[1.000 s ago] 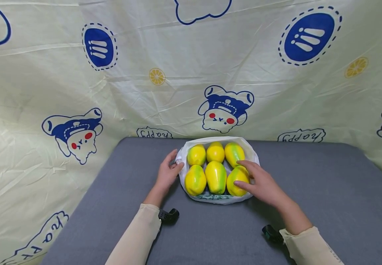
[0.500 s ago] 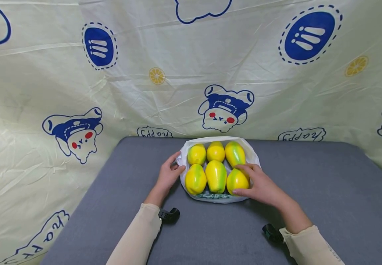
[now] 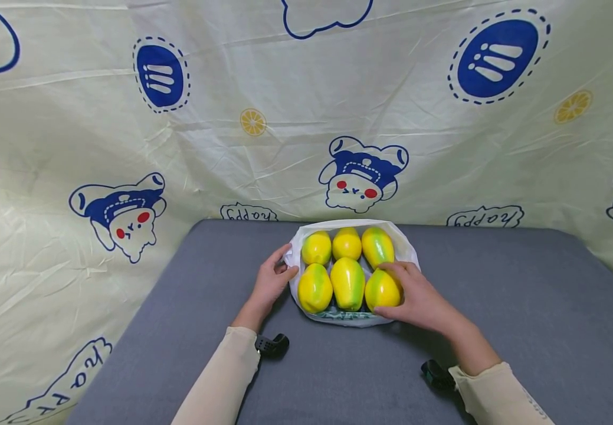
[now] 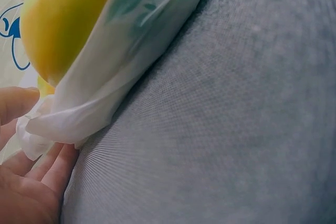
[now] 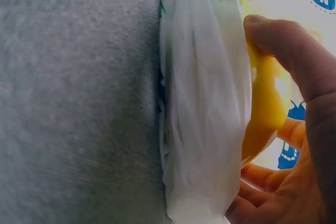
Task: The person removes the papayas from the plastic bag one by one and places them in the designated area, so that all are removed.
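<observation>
Several glossy yellow papayas with green streaks lie in two rows inside a white plastic bag [image 3: 351, 323], whose mouth is spread wide. My right hand [image 3: 418, 298] curls round the front right papaya [image 3: 382, 289], thumb on its near side and fingers over its far side. In the right wrist view, that papaya [image 5: 265, 103] shows between thumb and fingers, above the bag's wall [image 5: 207, 103]. At the bag's left edge is my left hand [image 3: 270, 285], its fingers extended. In the left wrist view, its fingers [image 4: 55, 169] reach beneath a crumpled corner of the bag [image 4: 68, 124], thumb held apart above.
The bag stands near the far edge of a grey cloth-covered table [image 3: 348, 378]. Behind the table hangs a pale printed curtain [image 3: 285, 171]. A black wrist camera [image 3: 272, 346] sits on the left wrist, another camera [image 3: 437, 376] on the right.
My right hand's fingers and thumb have closed in round the front right papaya, which has turned slightly. My left hand has shifted slightly right against the bag's edge.
</observation>
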`<state>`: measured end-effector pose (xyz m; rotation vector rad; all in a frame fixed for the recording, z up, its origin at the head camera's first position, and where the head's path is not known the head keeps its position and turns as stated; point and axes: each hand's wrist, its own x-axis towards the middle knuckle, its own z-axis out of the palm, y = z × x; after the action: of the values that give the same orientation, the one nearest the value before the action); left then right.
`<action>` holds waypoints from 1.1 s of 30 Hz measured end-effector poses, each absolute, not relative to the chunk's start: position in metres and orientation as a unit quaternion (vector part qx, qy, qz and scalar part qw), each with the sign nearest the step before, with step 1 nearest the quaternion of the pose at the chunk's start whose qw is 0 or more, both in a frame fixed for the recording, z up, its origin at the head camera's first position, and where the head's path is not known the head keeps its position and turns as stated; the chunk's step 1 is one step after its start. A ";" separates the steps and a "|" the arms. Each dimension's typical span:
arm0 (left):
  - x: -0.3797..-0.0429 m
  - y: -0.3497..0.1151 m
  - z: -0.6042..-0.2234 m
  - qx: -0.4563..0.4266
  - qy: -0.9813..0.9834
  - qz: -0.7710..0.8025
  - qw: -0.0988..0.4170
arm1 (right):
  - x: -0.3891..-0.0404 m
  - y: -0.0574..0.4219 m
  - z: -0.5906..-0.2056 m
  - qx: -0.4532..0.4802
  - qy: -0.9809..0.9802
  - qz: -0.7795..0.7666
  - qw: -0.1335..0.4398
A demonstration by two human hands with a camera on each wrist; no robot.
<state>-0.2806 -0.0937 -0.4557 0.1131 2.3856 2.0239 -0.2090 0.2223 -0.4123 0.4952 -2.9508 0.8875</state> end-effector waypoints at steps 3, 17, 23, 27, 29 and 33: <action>-0.281 -0.094 -0.456 0.038 0.763 0.645 0.007 | -0.210 0.225 -0.409 0.156 -0.942 0.297 0.021; -0.281 -0.095 -0.456 0.040 0.771 0.636 0.000 | -0.211 0.264 -0.383 0.147 -0.907 0.378 0.117; -0.282 -0.096 -0.456 0.044 0.767 0.641 0.005 | -0.214 0.279 -0.381 0.124 -0.893 0.414 0.128; -0.284 -0.096 -0.455 0.045 0.766 0.642 0.010 | -0.216 0.290 -0.384 0.098 -0.891 0.428 0.114; -0.280 -0.095 -0.451 0.046 0.767 0.640 0.009 | -0.217 0.295 -0.387 0.082 -0.889 0.436 0.109; -0.267 -0.094 -0.437 0.054 0.769 0.636 0.007 | -0.218 0.302 -0.392 0.051 -0.891 0.434 0.124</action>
<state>-0.2671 -0.0941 -0.4372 0.1704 2.4064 1.9906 -0.2182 0.3021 -0.3924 0.1496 -2.5978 1.2658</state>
